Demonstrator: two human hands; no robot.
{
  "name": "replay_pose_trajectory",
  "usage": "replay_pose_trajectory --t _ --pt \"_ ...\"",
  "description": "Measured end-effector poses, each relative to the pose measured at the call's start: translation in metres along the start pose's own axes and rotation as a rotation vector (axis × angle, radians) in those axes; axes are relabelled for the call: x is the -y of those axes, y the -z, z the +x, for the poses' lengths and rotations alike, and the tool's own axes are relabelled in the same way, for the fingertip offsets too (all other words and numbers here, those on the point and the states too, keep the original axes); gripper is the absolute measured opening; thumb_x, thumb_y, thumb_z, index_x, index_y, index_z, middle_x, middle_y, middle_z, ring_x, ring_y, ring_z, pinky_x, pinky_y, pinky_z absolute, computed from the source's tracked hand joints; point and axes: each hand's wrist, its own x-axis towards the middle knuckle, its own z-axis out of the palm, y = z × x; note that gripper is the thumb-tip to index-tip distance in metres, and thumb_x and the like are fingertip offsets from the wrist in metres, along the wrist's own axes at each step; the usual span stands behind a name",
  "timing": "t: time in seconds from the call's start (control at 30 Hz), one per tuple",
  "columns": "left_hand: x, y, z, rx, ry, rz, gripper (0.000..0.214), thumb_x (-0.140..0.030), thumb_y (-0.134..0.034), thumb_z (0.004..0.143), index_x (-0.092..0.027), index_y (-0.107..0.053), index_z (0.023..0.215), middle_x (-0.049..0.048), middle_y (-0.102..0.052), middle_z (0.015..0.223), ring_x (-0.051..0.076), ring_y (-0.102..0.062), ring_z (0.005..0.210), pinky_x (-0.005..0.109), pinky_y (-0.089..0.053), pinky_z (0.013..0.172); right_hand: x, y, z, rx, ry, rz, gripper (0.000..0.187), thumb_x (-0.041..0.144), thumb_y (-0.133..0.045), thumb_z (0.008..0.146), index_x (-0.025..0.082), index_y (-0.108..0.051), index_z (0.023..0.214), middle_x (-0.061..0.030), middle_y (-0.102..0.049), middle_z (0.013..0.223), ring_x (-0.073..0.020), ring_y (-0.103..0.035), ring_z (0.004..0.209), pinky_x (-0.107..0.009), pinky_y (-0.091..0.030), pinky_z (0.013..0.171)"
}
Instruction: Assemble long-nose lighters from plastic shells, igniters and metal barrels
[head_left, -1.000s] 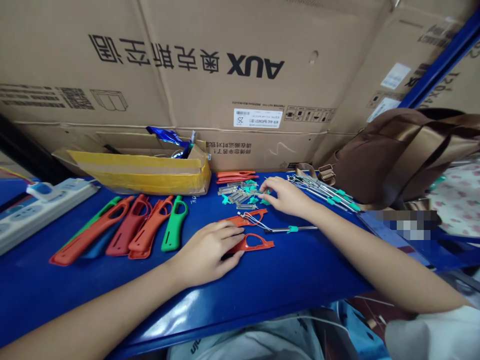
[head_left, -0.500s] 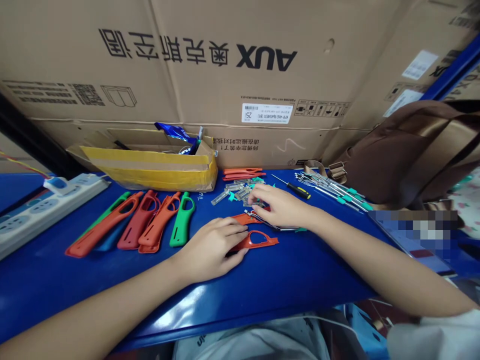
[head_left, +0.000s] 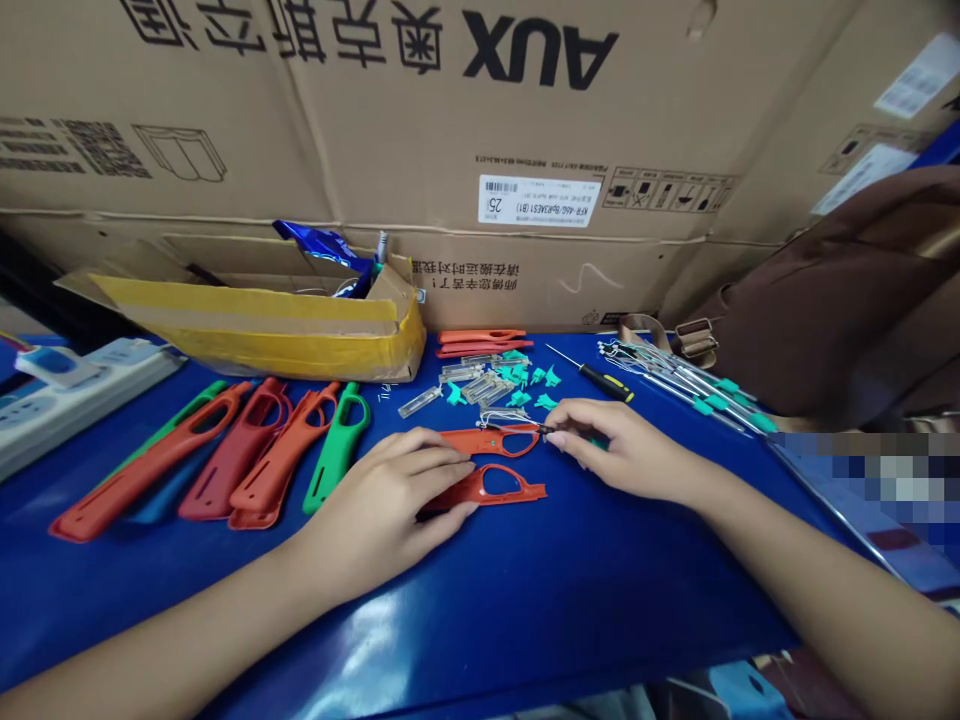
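Observation:
My left hand [head_left: 394,505] lies on the blue table [head_left: 570,590], its fingers and thumb closed round the left end of an orange handle shell [head_left: 499,488]. A second orange shell [head_left: 480,441] lies just behind it, with thin wire at its far edge. My right hand [head_left: 626,452] pinches a thin metal rod [head_left: 541,428] at the right end of that second shell; most of the rod is hidden under the hand.
Small clear and teal parts [head_left: 495,385] lie behind the shells, with a screwdriver [head_left: 604,379] and a bundle of green-collared rods [head_left: 694,388] to the right. Orange, red and green handles [head_left: 247,455] line the left. A taped cardboard box [head_left: 262,328], power strip [head_left: 75,380] and brown bag [head_left: 847,300] border the table.
My right hand drew back from the small-parts pile to the rod at the second orange shell. My left hand stayed on the near shell. The view tilted down slightly.

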Motion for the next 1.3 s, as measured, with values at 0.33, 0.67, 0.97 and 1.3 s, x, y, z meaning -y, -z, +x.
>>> replay_pose_trajectory --t 0.33,0.67,0.97,1.3 --pt "-0.018 0.002 0.003 -0.303 0.015 -0.142 0.032 -0.02 -0.073 0.093 -0.019 -0.068 0.125 0.0054 -0.073 0.113 0.018 -0.063 0.103 0.032 -0.052 0.091 0.031 -0.024 -0.01 -0.142 0.116 0.037 0.007 0.019 -0.059 0.097 0.019 -0.064 0.102 -0.0018 -0.069 0.092 -0.0115 -0.061 0.077 -0.023 -0.047 0.07" --pt "-0.025 -0.001 0.008 -0.344 -0.085 -0.283 0.027 -0.014 -0.072 0.093 -0.016 -0.071 0.12 0.0048 -0.076 0.109 0.015 -0.066 0.103 0.027 -0.053 0.094 0.048 -0.029 -0.017 -0.035 0.186 0.071 0.013 0.017 -0.054 0.1 0.018 -0.066 0.104 -0.0035 -0.072 0.097 -0.014 -0.065 0.087 -0.026 -0.05 0.079" --pt "-0.028 -0.002 0.007 -0.345 0.039 -0.384 0.016 -0.01 -0.072 0.091 -0.017 -0.075 0.105 0.0 -0.078 0.095 0.009 -0.072 0.084 0.016 -0.057 0.081 0.037 -0.036 -0.015 -0.019 0.25 0.046 0.021 0.021 -0.056 0.103 0.023 -0.065 0.122 -0.0021 -0.073 0.113 -0.0137 -0.067 0.103 -0.024 -0.05 0.091" --pt "-0.016 -0.011 0.003 -0.355 0.189 -0.41 0.027 -0.016 -0.074 0.09 -0.024 -0.075 0.117 -0.0013 -0.079 0.09 0.011 -0.073 0.078 0.018 -0.06 0.073 0.026 -0.036 -0.009 -0.057 0.19 0.063 0.008 0.017 -0.059 0.097 0.019 -0.063 0.104 -0.0058 -0.067 0.102 -0.0164 -0.063 0.094 -0.03 -0.051 0.085"
